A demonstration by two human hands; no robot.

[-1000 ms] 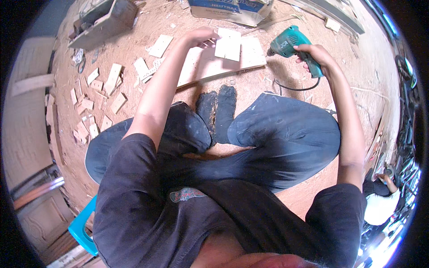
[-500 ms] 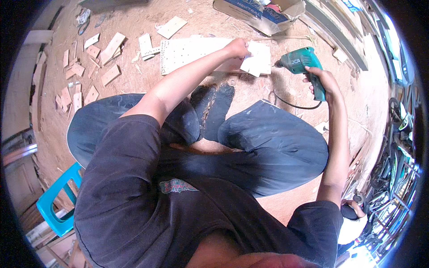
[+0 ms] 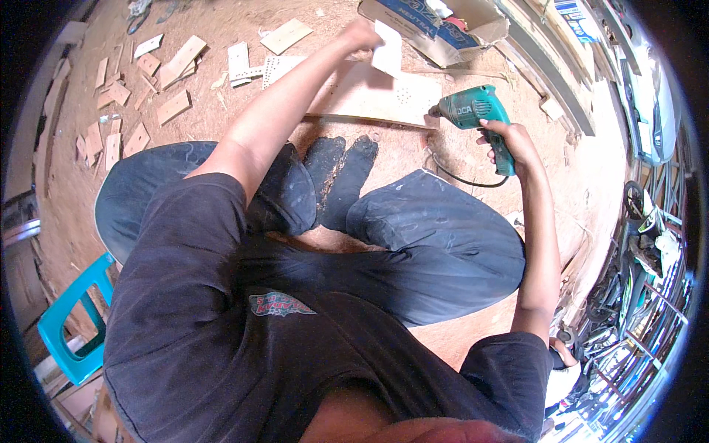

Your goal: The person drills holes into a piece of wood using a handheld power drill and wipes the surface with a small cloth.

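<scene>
Hands, two: both are being occupied. Left hand (image 3: 360, 35): a thin pale panel (image 3: 387, 50) is being grasped at its left edge; exact finger placement is being lost in blur. Right hand (image 3: 509, 142): a green power drill (image 3: 473, 107) is being gripped by its handle; whether the trigger is being pressed cannot be told.

Reasons, as judged: the panel is being pinched at one edge, probably so that most of its face is being left uncovered. The drill is being held by the handle, presumably for control, its chuck being pointed left. The long board (image 3: 369, 92) is being laid flat on the floor (image 3: 244, 133), likely for steady support. Dark dots are being shown near its right end.

Positions: the panel is being held to the right of the left hand, over the far side of the board. The drill is being held at the board's right end, to the left of the right hand; contact between chuck and board cannot be confirmed. The board is being crossed by the left forearm.

Surroundings: wood offcuts (image 3: 173, 108) are being scattered at left; a cardboard box (image 3: 473, 53) is being placed at the far side.
</scene>
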